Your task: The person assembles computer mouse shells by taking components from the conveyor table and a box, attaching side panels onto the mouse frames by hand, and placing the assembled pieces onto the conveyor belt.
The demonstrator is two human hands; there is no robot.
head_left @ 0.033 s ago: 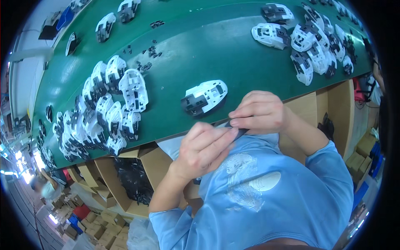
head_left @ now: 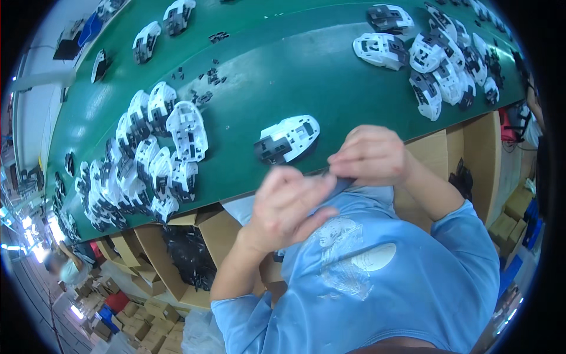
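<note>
Over the table's near edge, close to my body, my right hand (head_left: 372,156) pinches a small dark part (head_left: 342,184), mostly hidden by the fingers; its kind cannot be made out. My left hand (head_left: 289,203), slightly blurred, is beside it with thumb and fingers apart, the fingertips close to the dark part. Just beyond my hands a white and dark grey plastic shell (head_left: 289,138) with slots and openings lies on the green table (head_left: 265,76).
Rows of similar shells (head_left: 138,159) crowd the table's left, and another pile (head_left: 445,65) lies at the right. Small black pieces (head_left: 212,76) are scattered toward the far left. Under the near edge stand cardboard boxes (head_left: 156,253), one with black plastic parts. A person (head_left: 71,268) is at the far left.
My left thumb and fingers have spread apart and come off the dark part. My right hand keeps its pinch in nearly the same place.
</note>
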